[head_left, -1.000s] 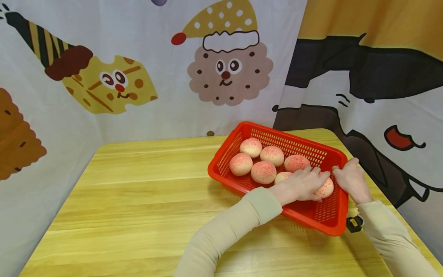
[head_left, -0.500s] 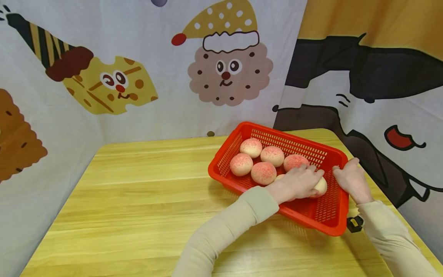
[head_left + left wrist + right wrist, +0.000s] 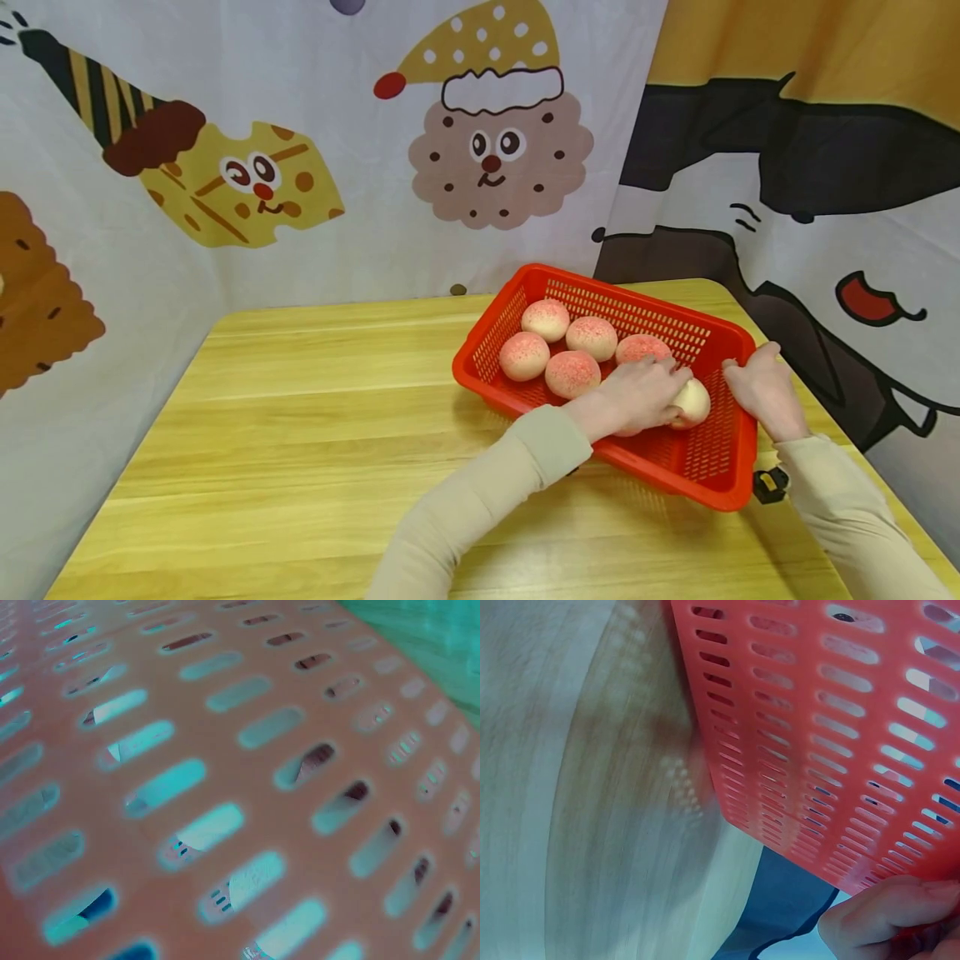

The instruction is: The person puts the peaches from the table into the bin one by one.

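Note:
Several round, pale peaches with pink speckles lie in the red slotted basket (image 3: 675, 479) in the head view. My left hand (image 3: 637, 396) reaches into the basket, its fingers and thumb around a peach (image 3: 692, 404) whose pale side faces up. It covers part of the fruit beneath it. Close to its fingers lies a pinker peach (image 3: 642, 347). My right hand (image 3: 765, 392) grips the basket's right-hand rim, with its curled fingers (image 3: 892, 911) showing in the right wrist view. Slotted basket wall (image 3: 247, 772) fills most of the left wrist view, oddly coloured.
The basket is set at an angle on the right part of a wooden table (image 3: 300, 433). Behind the table hangs a cartoon-printed cloth (image 3: 337, 267). A small black object (image 3: 770, 485) shows by the right wrist.
My left hand has shifted left within the basket, and the peach under its fingers has moved left and turned from its pink side to its pale side. My right hand has stayed on the rim.

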The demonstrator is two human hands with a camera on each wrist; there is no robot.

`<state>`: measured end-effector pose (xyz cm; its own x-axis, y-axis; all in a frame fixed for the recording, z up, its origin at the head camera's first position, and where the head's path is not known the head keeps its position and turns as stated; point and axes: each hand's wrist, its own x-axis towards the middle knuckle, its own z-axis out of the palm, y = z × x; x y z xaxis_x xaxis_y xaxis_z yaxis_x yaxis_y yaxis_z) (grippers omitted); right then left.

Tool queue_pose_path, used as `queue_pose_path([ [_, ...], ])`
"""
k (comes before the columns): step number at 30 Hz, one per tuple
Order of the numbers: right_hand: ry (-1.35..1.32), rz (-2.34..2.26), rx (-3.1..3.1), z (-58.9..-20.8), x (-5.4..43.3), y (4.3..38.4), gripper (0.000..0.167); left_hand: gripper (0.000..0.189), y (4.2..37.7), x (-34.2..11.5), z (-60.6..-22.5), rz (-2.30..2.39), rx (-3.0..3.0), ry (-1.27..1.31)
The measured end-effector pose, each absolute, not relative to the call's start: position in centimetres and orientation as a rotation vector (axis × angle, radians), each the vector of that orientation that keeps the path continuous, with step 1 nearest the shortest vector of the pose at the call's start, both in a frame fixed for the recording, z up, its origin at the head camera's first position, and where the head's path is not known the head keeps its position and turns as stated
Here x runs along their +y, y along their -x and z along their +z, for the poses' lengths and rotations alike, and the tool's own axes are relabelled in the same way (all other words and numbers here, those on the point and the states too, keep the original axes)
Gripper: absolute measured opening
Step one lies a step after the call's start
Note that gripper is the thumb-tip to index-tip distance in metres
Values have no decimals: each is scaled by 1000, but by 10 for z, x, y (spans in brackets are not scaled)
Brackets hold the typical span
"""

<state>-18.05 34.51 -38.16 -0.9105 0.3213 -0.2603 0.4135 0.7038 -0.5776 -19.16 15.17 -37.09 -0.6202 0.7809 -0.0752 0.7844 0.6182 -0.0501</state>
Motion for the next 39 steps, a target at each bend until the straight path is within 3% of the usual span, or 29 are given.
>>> queue_pose_path([
  [14,-617,-865,2914,-382,345,178,59,43,203,96,-357,193,2895,-1269],
  [21,-666,-549,3058,-374,347,171,68,42,211,45,-354,403,2996,-1208],
  [29,-650,-552,3257,-348,347,150,75,41,222,-31,-348,773,3112,-950],
  [39,-459,-668,3593,-311,286,114,56,58,214,-94,-360,890,3266,-544],
])
